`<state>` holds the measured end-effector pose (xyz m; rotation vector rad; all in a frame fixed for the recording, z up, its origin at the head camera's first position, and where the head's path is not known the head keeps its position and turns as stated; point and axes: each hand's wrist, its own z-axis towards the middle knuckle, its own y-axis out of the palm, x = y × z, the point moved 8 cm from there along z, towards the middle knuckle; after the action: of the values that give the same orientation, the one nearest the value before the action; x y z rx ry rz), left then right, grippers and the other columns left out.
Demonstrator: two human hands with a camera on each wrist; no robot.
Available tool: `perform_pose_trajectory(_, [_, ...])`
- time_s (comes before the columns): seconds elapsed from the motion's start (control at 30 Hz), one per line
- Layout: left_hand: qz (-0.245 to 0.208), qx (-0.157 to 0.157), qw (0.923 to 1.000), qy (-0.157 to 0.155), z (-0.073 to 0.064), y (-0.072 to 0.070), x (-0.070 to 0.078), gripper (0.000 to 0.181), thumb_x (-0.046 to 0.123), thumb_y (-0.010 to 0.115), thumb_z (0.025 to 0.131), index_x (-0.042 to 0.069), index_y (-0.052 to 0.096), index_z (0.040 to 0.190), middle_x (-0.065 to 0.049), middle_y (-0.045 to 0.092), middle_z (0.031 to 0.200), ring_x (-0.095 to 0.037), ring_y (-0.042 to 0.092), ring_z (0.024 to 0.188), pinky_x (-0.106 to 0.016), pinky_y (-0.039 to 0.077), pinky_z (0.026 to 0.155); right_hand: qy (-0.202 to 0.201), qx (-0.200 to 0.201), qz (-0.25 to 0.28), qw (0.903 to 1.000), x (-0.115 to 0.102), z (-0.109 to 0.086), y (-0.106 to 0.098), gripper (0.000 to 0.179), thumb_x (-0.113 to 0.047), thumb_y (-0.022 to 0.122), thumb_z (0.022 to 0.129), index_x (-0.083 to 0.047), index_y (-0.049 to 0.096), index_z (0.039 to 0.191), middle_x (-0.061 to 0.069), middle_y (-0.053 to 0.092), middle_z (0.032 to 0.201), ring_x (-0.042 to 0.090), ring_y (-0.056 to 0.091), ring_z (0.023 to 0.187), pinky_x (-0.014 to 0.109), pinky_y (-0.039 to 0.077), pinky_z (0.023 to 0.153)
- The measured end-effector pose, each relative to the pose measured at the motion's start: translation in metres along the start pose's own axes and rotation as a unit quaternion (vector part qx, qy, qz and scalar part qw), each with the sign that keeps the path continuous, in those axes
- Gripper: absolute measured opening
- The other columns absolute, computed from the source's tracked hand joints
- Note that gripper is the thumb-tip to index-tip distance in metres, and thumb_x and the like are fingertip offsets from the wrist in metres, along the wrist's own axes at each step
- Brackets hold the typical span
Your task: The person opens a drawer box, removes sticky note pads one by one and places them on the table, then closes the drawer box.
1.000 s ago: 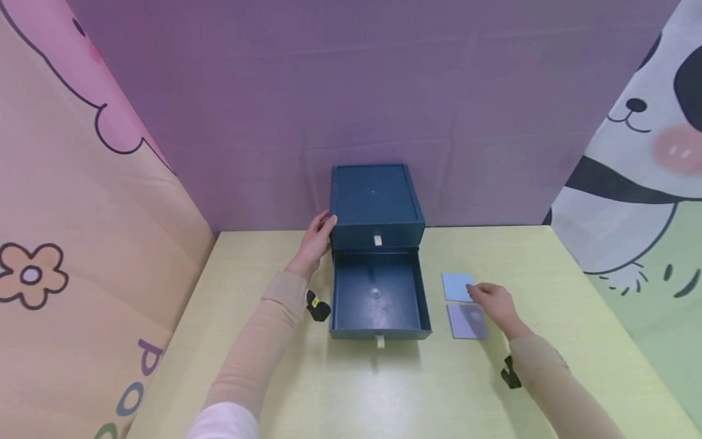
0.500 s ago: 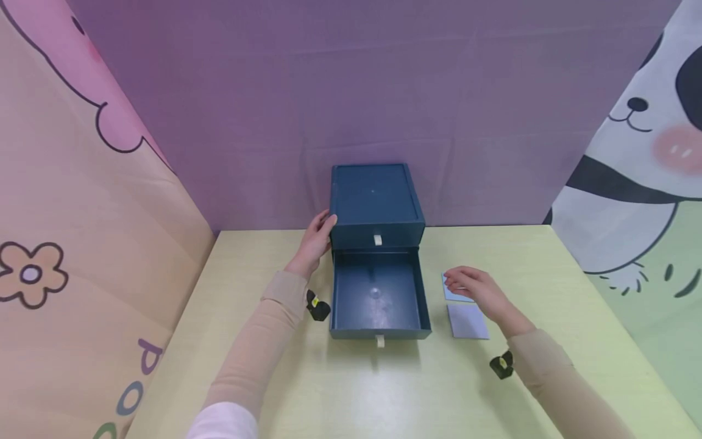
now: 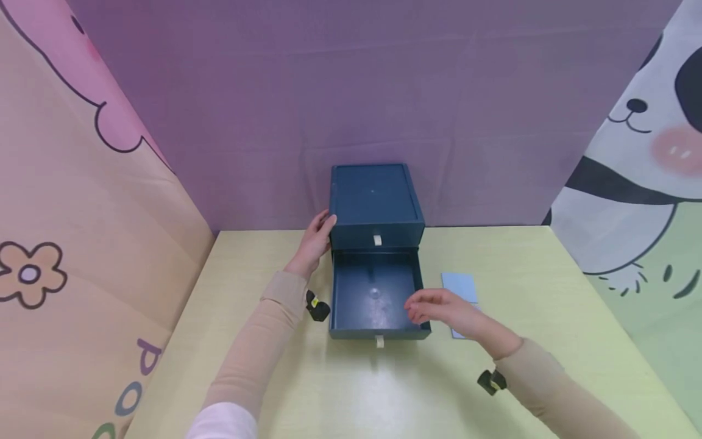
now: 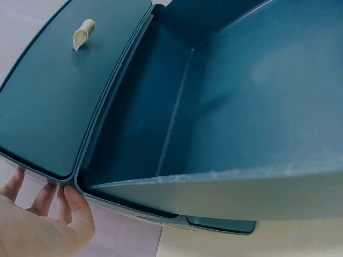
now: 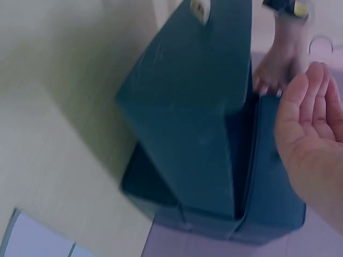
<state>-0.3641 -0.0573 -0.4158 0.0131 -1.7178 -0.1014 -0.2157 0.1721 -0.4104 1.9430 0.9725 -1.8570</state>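
Observation:
A dark blue drawer cabinet [image 3: 378,195] stands at the back of the table, its upper drawer shut. Below that, the open drawer [image 3: 362,292] juts forward with nothing lying in it. My left hand [image 3: 314,242] rests against the cabinet's left side, and in the left wrist view its fingertips [image 4: 75,195] touch the side near the front edge. Over the right side of the open drawer is my right hand [image 3: 444,310], empty, with loosely bent fingers. Right of the drawer lie a light blue square [image 3: 459,286] and a purple square [image 3: 458,335], the latter mostly hidden by the right hand.
White pull tabs stick out of the upper front [image 3: 377,240] and the open drawer's front [image 3: 380,342]. A purple cloth [image 3: 373,91] hangs behind the cabinet. Printed cloths flank the pale wooden table [image 3: 351,396]. Black wrist cameras [image 3: 318,306] sit by both cuffs.
My right hand has moved left from the light blue square to above the open drawer, uncovering that square and covering most of the purple one. The left hand and the cabinet have stayed put.

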Motion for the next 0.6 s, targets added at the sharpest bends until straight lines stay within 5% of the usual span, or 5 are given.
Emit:
perform_pose_trajectory(0.13, [-0.002, -0.001, 1.0, 0.001, 0.001, 0.0, 0.0, 0.057, 0.038, 0.048, 0.098, 0.019, 0.03, 0.148, -0.009, 0.028, 0.153, -0.025, 0.027, 0.141, -0.049, 0.028, 0.113, -0.001, -0.056, 0.01, 0.9984, -0.007, -0.002, 0.025, 0.036, -0.019, 0.049, 0.098, 0.012, 0.055, 0.115, 0.01, 0.067, 0.101, 0.013, 0.064, 0.093, 0.032, 0.052, 0.087])
perform_pose_trajectory(0.37, [-0.002, -0.002, 1.0, -0.001, 0.0, 0.002, 0.001, 0.057, 0.038, 0.049, 0.098, 0.019, 0.03, 0.148, -0.008, 0.028, 0.153, -0.024, 0.027, 0.141, -0.048, 0.027, 0.113, 0.08, -0.178, 0.016, 0.9807, 0.012, -0.01, 0.062, 0.047, -0.026, 0.048, 0.098, 0.007, 0.049, 0.132, 0.021, 0.062, 0.119, 0.029, 0.062, 0.107, 0.03, 0.049, 0.092])
perform_pose_trajectory(0.6, [-0.001, 0.0, 1.0, -0.002, 0.001, 0.001, 0.0, 0.056, 0.038, 0.048, 0.098, 0.019, 0.03, 0.148, -0.009, 0.028, 0.153, -0.024, 0.028, 0.141, -0.048, 0.028, 0.113, 0.142, -0.146, 0.032, 0.9786, 0.036, -0.01, 0.068, 0.045, -0.022, 0.051, 0.097, 0.01, 0.051, 0.128, 0.02, 0.064, 0.114, 0.032, 0.062, 0.103, 0.038, 0.051, 0.093])
